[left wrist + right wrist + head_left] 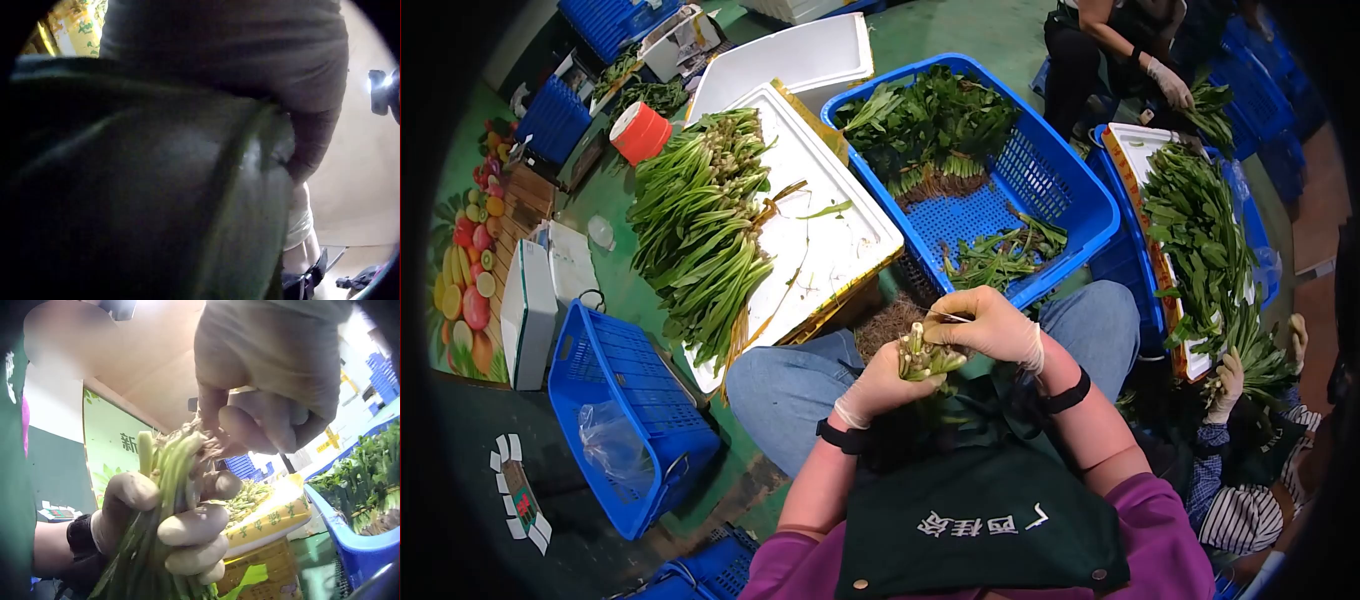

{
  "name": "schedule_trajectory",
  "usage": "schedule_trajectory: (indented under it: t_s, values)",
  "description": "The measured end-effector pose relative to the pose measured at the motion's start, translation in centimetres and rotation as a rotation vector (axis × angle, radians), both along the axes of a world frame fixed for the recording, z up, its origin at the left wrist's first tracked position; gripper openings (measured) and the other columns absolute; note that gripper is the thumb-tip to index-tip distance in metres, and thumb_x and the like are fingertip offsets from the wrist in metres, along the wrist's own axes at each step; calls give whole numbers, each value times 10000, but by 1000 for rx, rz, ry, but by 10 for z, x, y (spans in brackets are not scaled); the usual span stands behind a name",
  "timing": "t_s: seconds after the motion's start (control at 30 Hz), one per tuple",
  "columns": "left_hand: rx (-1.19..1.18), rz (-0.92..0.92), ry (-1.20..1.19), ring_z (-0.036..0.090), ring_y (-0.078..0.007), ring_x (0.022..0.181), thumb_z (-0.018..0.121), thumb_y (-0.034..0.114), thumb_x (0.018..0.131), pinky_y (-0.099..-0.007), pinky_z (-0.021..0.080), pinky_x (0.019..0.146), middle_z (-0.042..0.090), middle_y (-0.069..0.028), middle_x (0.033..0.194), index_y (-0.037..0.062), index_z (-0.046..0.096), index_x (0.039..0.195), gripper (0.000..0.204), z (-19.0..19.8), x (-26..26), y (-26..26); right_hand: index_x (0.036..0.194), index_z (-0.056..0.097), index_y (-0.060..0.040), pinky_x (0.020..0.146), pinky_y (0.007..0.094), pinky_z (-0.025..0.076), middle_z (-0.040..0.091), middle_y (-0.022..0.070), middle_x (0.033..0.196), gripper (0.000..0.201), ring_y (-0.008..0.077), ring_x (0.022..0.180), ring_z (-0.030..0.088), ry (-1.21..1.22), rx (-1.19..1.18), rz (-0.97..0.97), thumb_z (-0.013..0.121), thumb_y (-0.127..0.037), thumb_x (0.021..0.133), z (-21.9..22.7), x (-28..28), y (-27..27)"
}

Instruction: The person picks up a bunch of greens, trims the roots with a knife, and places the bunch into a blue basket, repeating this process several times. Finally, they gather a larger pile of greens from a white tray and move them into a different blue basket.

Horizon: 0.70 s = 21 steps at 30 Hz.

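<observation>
In the head view, my gloved left hand (885, 385) grips a bunch of leafy greens (920, 358), pale cut stem ends up. Seen from the right wrist, the left fingers (194, 544) wrap around the green stems (165, 478). My gloved right hand (269, 369) is above, its curled fingertips pinching brownish, stringy roots (209, 447) at the stem ends. A thin pale strand shows by the right hand (990, 325) in the head view. A dark green surface (156, 181) blocks most of the left wrist view.
A white foam lid (830, 240) ahead left carries rows of greens (710, 210). The blue crate (1090, 215) ahead holds more, roots attached. Root scraps (890, 325) lie between my knees. Another blue crate (625, 420) stands left. Other people handle greens (1200, 230) at right.
</observation>
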State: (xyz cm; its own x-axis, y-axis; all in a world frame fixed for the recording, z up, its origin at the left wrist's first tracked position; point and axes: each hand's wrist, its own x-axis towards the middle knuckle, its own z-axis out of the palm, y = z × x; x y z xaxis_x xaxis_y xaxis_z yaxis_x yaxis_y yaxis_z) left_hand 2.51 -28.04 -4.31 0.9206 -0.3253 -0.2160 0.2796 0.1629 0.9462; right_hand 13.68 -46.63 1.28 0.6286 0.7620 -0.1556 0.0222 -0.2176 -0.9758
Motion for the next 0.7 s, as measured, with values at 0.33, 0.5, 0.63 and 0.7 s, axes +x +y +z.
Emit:
schedule_trajectory:
  t_s: [0.33, 0.5, 0.63, 0.7]
  values:
    - [-218, -53, -22, 626, -155, 1122, 768, 73, 819, -343, 487, 1010, 654, -78, 1259, 6, 513, 1385, 624, 5, 7, -2, 940, 705, 15, 636, 236, 500, 697, 33, 830, 179, 79, 716, 621, 415, 233, -260, 723, -161, 918, -12, -10, -1]
    - [-231, -6, -30, 656, -186, 1016, 783, 137, 811, -347, 520, 939, 630, -104, 1274, 9, 473, 1423, 698, 5, 5, -4, 975, 661, -8, 547, 193, 378, 592, -14, 746, 171, 40, 598, 473, 709, 389, -313, 681, -176, 955, -16, -19, 1]
    - [-332, 38, 46, 671, -201, 950, 801, 264, 746, -342, 536, 884, 682, -114, 1058, -18, 489, 1380, 761, 18, 5, -4, 1030, 649, -11, 576, 201, 412, 600, -23, 785, 216, 45, 624, 487, 571, 386, -337, 640, -223, 994, -14, -20, 8]
    - [-403, 106, 29, 664, -208, 805, 774, 285, 747, -327, 540, 781, 671, -122, 918, -33, 511, 1332, 716, 27, 2, -7, 1102, 659, 3, 611, 196, 434, 628, -26, 831, 308, 40, 674, 525, 230, 376, -200, 575, -286, 1036, -13, -19, 10]
